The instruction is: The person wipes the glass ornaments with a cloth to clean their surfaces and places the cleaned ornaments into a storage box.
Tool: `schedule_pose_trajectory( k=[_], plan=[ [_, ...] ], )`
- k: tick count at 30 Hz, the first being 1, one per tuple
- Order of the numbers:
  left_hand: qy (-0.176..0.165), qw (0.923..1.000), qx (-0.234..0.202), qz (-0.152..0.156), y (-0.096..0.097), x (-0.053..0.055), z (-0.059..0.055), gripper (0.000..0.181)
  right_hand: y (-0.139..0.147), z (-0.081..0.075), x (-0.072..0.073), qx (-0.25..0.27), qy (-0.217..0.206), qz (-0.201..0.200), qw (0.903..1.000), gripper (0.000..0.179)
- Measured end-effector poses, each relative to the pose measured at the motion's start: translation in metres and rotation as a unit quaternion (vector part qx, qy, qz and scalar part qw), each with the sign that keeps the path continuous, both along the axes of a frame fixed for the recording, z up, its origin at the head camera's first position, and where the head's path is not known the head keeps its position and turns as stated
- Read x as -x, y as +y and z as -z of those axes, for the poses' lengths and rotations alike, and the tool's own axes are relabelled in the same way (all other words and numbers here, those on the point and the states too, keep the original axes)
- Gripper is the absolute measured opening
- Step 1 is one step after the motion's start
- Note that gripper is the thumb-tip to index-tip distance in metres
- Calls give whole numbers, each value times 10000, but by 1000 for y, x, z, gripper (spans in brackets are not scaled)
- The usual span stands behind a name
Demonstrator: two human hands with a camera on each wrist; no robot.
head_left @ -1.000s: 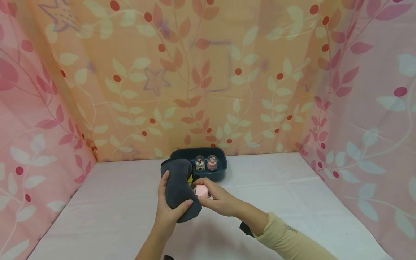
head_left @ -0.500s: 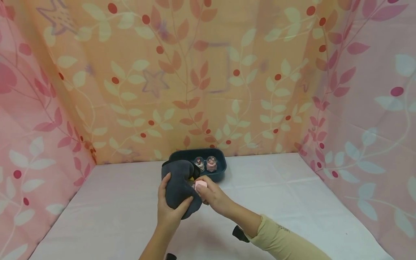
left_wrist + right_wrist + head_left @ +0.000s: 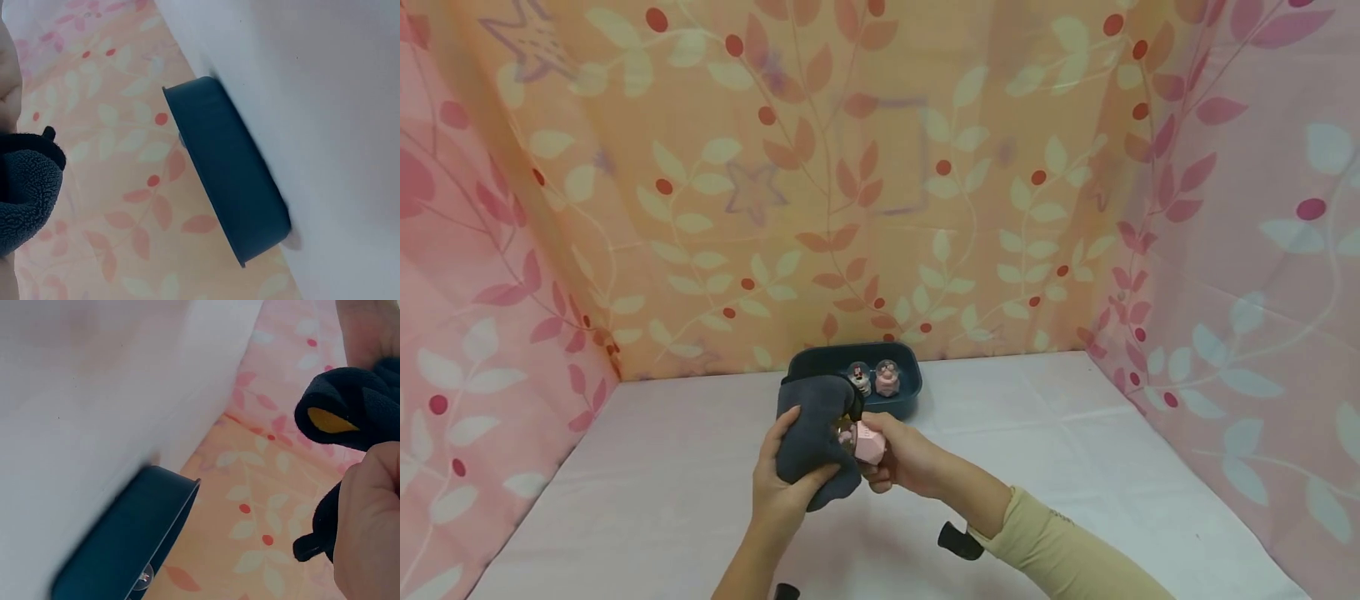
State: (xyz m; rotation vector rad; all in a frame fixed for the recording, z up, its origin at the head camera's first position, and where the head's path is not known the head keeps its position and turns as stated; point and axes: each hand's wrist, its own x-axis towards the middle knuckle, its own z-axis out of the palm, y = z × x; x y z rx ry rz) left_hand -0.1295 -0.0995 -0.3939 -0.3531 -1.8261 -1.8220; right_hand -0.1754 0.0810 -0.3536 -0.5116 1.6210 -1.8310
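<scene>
My left hand (image 3: 781, 487) grips a soft dark grey fleece pouch (image 3: 811, 433) from its left side, thumb at the front. In my right hand (image 3: 913, 457) is a small pink snow globe (image 3: 870, 445), held by its faceted base, its domed end at the pouch's opening. How far the dome sits inside cannot be told. The right wrist view shows a yellow lining (image 3: 330, 421) in the fleece; there my right hand (image 3: 372, 519) hides the globe. Behind the pouch, a white-based snow globe (image 3: 860, 380) and another pink snow globe (image 3: 887, 379) stand in a dark teal tray (image 3: 910, 402).
A white-covered table (image 3: 1037, 433) lies under the hands. The tray (image 3: 228, 169) stands near its back edge, close to the patterned curtain (image 3: 850, 208). Pink patterned curtains hang at both sides. Black camera mounts (image 3: 960, 541) show near the wrists.
The pink globe goes closer against the pouch, then shows more again, its base turned and slightly lower right. The pouch's lower end has folded, and its black edge now shows beside the tray.
</scene>
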Motion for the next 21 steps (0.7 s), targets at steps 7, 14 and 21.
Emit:
schedule_pose_trajectory(
  k=[7, 14, 21],
  plan=[
    [-99, 9980, -626, 13, -6, 5, 0, 67, 7, 2, 2, 656, -433, -560, 9953, 42],
    [-834, 9678, -1991, 1298, -13, 7, -2, 82, 11, -1, 3, -525, 1487, 433, 9865, 34],
    [-1107, 9678, -1285, 1860, -11, 2, -7, 95, 15, -1, 1, -1818, 3927, 614, 8994, 38]
  ],
)
